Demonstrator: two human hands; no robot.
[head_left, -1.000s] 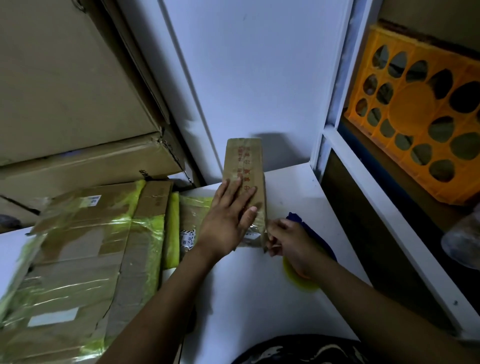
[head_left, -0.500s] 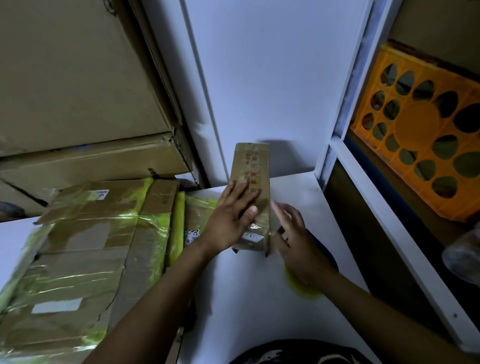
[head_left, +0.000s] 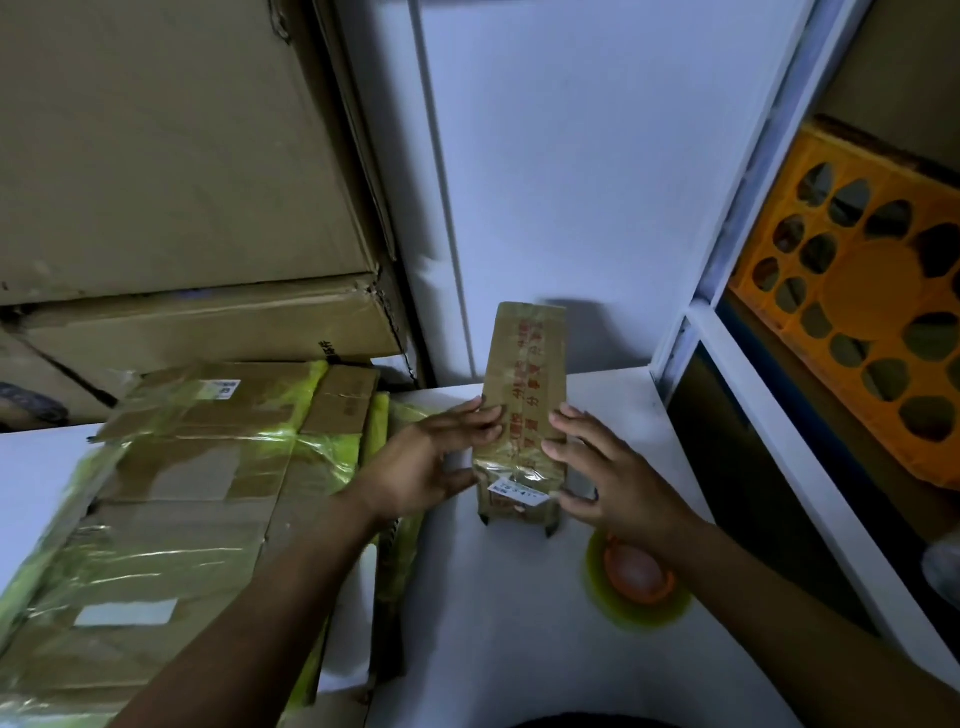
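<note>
Together we pressed our left hand (head_left: 431, 467) and right hand (head_left: 608, 480), fingers straight, against the taped box (head_left: 524, 384) from both sides.

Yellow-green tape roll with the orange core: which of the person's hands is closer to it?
Right. The right hand sits just beyond the yellow-green tape roll; the left hand is farther off, on the other side of the narrow brown cardboard box.

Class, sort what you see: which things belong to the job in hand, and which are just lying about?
In the job: narrow brown cardboard box with red print; left hand; right hand, both flanking it.
Lying about: untouched yellow-green tape roll; large taped cardboard parcel; orange plastic crate.
</note>
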